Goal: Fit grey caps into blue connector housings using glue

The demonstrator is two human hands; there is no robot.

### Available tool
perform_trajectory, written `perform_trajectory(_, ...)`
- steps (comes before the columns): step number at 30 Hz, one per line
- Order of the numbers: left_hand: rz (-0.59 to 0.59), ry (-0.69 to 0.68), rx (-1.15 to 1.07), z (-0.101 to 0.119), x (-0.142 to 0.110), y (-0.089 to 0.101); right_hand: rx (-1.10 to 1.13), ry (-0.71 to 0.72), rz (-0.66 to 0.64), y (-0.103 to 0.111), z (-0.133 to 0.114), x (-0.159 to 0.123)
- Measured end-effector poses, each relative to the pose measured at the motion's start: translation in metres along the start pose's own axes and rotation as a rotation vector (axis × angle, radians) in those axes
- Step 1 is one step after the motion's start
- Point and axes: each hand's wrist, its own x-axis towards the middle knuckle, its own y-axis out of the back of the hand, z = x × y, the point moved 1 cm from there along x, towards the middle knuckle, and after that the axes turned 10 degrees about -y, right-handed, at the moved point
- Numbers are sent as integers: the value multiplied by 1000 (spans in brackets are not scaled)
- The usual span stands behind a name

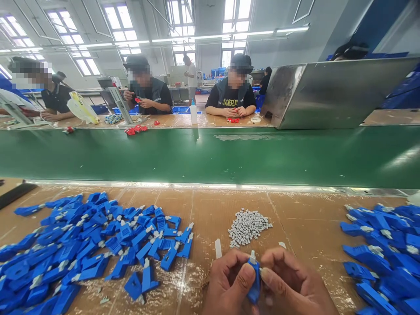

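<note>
My left hand (pixel 229 280) pinches a blue plastic part (pixel 253 286) between thumb and fingers near the bottom of the view. The part stands upright, with a light grey tip (pixel 252 257) sticking out of its top. My right hand (pixel 292 282) is closed against the part's right side, its thumb at the edge; the fingers behind are partly hidden and slightly blurred. Just beyond my hands lies a pile of small grey pieces (pixel 249 227). A big heap of similar blue parts with grey tips (pixel 98 245) spreads to the left.
Another heap of blue parts (pixel 383 253) lies on the right. Past the brown tabletop (pixel 210 197) runs a green conveyor belt (pixel 197 153). Several people sit across it, two handling red parts; a white bottle (pixel 194 114) and a metal housing (pixel 334 94) stand there.
</note>
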Motion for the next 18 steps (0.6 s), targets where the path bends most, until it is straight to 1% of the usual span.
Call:
perform_trajectory(2,-52,-5,-53,3,0,-2,33,-45,-69,3,0,1)
perform_trajectory(5,-44,-69,-86,5,-2,-4,10,-65,-171,5,-1,0)
perform_trajectory(7,-34,-74,-68,5,-5,-3,29,-40,-211,4,-1,0)
perform_trajectory(9,-37,-49,-34,5,-6,-3,56,-29,-244,1,-2,2)
perform_trajectory(12,-45,-32,46,12,-7,-7,26,-32,-304,-4,-4,5)
perform_trajectory(14,-47,-51,206,23,-5,-10,-69,-13,-286,-6,-5,7)
perform_trajectory(15,-46,-89,354,31,-4,-9,-125,-1,-251,-4,-7,8)
perform_trajectory(16,-29,-161,546,40,-3,-5,-164,8,-205,0,-10,7)
perform_trajectory(17,4,-273,790,52,-1,3,-220,26,-137,8,-14,6)
perform_trajectory(18,31,-392,1023,65,1,15,-335,60,-43,20,-19,3)
